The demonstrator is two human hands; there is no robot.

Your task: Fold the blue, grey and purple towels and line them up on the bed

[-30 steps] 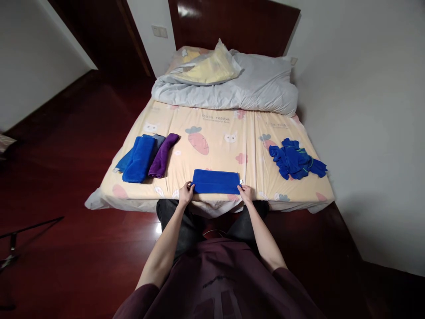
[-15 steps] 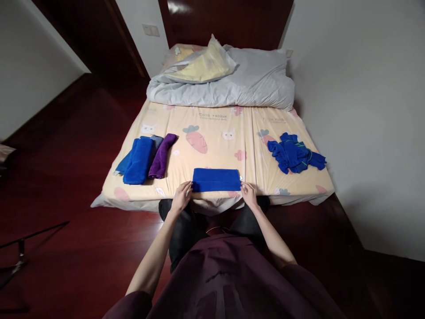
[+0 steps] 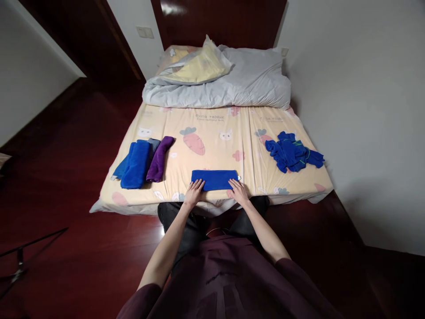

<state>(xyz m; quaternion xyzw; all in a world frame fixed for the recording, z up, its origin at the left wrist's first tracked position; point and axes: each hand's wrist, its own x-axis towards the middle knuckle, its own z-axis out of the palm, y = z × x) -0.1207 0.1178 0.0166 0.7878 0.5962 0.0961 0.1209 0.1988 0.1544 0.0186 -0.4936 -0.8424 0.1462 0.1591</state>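
Note:
A blue towel (image 3: pixel 215 179), folded into a flat rectangle, lies near the front edge of the bed. My left hand (image 3: pixel 194 191) rests with its fingers stretched out over the towel's left front corner. On the right front corner my right hand (image 3: pixel 238 190) lies flat in the same way, fingers apart. A small white tag shows at the towel's right end. To the left are a rolled or folded blue towel (image 3: pixel 135 164) and a narrow purple towel (image 3: pixel 160 159), with greyish-blue cloth partly hidden between and beneath them. A crumpled heap of blue cloth (image 3: pixel 287 153) with green edging lies at the right.
The bed (image 3: pixel 212 150) has a cream sheet printed with carrots and rabbits. A grey quilt (image 3: pixel 215 95) and a yellow-lined cover are bunched towards the headboard (image 3: pixel 219 22). White wall stands on the right. A black metal stand (image 3: pixel 20 261) is on the dark red floor at left.
Both hands have moved inward from the towel's side edges onto its front corners, and their fingers have gone from pinching to lying flat. The camera view has shifted slightly.

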